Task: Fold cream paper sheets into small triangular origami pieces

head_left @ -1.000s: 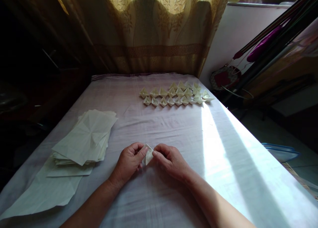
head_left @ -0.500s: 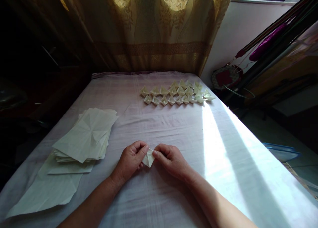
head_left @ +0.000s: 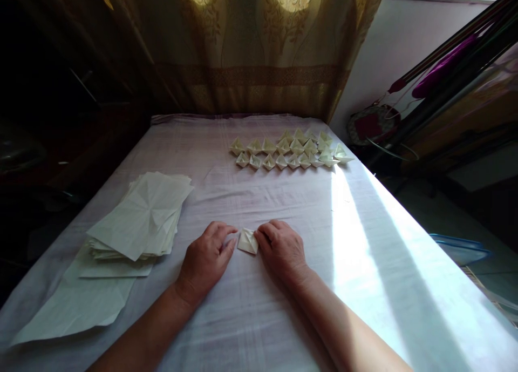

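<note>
Sitting just below centre: a small, cream folded paper (head_left: pixel 247 242), creased, squarish! Left hand (head_left: pixel 206 256), fingers apart, beside it; right hand (head_left: pixel 283 248) touches its right edge, grip unclear. Pale cloth (head_left: pixel 238 312) beneath, gold curtain (head_left: pixel 246 42) up top.

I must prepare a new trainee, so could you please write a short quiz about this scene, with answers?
1. True or false: the stacked sheets lie nearer the left hand than the right hand.
2. What lies between the hands: A) scissors, B) a small folded paper, or C) a cup?
3. Where are the rows of folded shapes?

Key: 1. True; 2. B; 3. beyond the hands, toward the curtain.
</note>
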Demonstrator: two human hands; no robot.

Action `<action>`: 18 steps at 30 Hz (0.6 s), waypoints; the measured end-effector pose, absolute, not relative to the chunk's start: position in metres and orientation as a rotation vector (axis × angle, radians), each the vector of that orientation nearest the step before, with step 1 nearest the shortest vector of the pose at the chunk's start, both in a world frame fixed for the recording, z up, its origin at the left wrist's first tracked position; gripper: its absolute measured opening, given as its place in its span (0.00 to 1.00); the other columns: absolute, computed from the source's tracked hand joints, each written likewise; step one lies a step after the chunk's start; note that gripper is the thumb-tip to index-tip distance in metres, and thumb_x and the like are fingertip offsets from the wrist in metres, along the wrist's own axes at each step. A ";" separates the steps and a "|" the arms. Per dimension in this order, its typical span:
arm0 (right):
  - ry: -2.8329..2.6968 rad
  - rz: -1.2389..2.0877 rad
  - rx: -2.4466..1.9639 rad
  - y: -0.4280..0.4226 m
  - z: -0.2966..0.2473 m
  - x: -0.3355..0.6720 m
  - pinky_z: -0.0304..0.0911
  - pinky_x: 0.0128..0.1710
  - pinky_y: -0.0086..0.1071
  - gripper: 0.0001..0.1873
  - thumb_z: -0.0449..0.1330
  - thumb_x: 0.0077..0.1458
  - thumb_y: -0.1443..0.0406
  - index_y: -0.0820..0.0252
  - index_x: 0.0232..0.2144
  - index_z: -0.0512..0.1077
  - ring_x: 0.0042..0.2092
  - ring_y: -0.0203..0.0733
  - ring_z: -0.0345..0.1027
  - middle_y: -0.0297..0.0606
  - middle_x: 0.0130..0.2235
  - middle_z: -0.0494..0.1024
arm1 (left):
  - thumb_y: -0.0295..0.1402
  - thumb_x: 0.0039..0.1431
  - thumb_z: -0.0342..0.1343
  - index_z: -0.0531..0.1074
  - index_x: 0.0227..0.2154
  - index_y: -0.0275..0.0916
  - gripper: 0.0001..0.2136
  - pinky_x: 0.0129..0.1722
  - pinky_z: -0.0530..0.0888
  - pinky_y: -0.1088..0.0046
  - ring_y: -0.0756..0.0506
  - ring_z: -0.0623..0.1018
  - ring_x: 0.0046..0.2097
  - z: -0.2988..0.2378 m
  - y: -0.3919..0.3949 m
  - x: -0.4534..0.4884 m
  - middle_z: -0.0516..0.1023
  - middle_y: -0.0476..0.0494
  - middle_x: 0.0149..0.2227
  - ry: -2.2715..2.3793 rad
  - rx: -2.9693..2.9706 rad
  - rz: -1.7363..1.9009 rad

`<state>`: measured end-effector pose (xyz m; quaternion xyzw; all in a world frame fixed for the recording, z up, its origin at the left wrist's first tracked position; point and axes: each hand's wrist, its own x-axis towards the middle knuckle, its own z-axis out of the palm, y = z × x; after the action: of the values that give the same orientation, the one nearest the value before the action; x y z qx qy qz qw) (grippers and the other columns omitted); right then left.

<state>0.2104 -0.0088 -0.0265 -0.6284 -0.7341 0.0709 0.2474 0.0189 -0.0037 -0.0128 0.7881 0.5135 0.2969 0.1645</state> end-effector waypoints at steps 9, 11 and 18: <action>-1.964 0.165 -1.759 -0.007 -0.030 0.208 0.54 0.35 0.31 0.09 0.60 0.60 0.65 0.56 0.26 0.72 0.35 0.40 0.67 0.34 0.30 0.76 | 0.38 0.67 0.50 0.68 0.58 0.44 0.18 0.62 0.60 0.56 0.39 0.67 0.62 -0.020 -0.024 0.023 0.72 0.48 0.60 1.092 2.820 0.541; -1.948 0.201 -1.772 -0.007 -0.029 0.208 0.54 0.35 0.31 0.08 0.61 0.59 0.65 0.56 0.27 0.72 0.36 0.40 0.68 0.34 0.31 0.76 | 0.38 0.66 0.51 0.66 0.60 0.46 0.21 0.63 0.57 0.55 0.39 0.65 0.63 -0.023 -0.024 0.022 0.70 0.49 0.62 1.106 2.838 0.453; -1.902 0.368 -1.881 0.001 -0.019 0.210 0.53 0.34 0.31 0.04 0.63 0.57 0.65 0.56 0.30 0.72 0.35 0.39 0.68 0.33 0.32 0.76 | 0.37 0.63 0.55 0.63 0.62 0.52 0.24 0.63 0.56 0.50 0.36 0.59 0.67 -0.027 -0.024 0.016 0.63 0.45 0.66 1.174 2.826 0.336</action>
<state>0.2097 0.0015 -0.0186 -0.6798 -0.6872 0.1329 0.2189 0.0164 -0.0241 -0.0268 0.9175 0.3813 0.1091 0.0315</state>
